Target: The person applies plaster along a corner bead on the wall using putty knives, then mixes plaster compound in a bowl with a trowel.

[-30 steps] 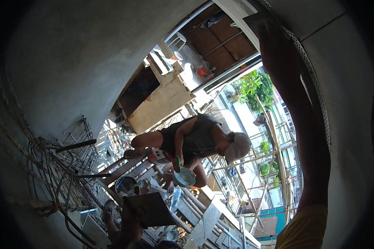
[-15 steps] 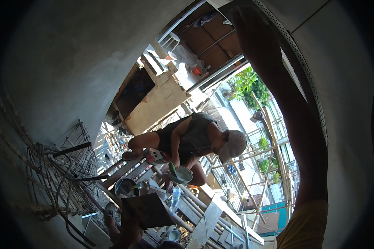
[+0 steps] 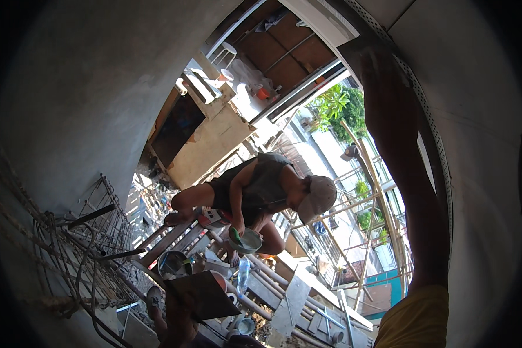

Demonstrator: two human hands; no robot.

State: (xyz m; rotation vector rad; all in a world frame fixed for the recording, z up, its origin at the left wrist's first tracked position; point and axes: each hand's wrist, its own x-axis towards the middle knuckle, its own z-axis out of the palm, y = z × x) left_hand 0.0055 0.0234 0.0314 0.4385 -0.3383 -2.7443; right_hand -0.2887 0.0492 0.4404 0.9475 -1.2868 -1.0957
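Note:
My right hand is raised at the upper right, with its arm stretched up from a yellow sleeve. Its fingers press on a flat, dark trowel against the edge of the pale surface, beside a perforated metal strip. Deep shadow hides much of the grip. Low in the view, my left hand is closed on a dark, square plasterer's hawk, held tilted below the wall. What lies on the hawk is too dark to make out.
A co-worker in a cap sits on planks, holding a bowl and a green-handled tool. Bent rebar juts out at the left. A bucket and a plastic bottle stand below. Bamboo scaffolding rises at right.
My right hand has moved right and downward along the edge, and more of the trowel shows. The background has shifted slightly left. My left hand still holds the hawk.

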